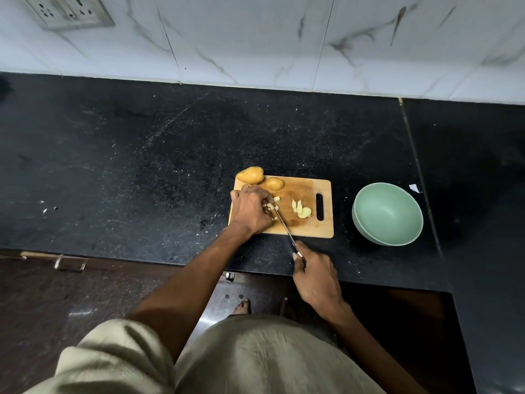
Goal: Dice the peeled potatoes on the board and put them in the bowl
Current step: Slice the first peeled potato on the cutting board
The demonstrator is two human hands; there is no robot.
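Observation:
A wooden cutting board [309,228] lies on the black counter. Two whole potatoes [250,175] [274,183] sit at its far left corner. My left hand [250,211] curls over a potato piece and small diced cubes [271,206] on the board's left part; most of that piece is hidden under the fingers. My right hand [314,275] grips a knife [284,226] by its handle off the board's near edge, the blade reaching up to the cubes beside my left fingers. A small heap of potato slices [301,210] lies mid-board. The green bowl [369,223] stands empty to the right.
The marble-tiled wall with a socket plate [68,11] runs behind the counter. A counter seam [420,177] passes just right of the bowl. A drawer handle [69,264] sits under the counter's front edge at left. Bare feet show on the floor below.

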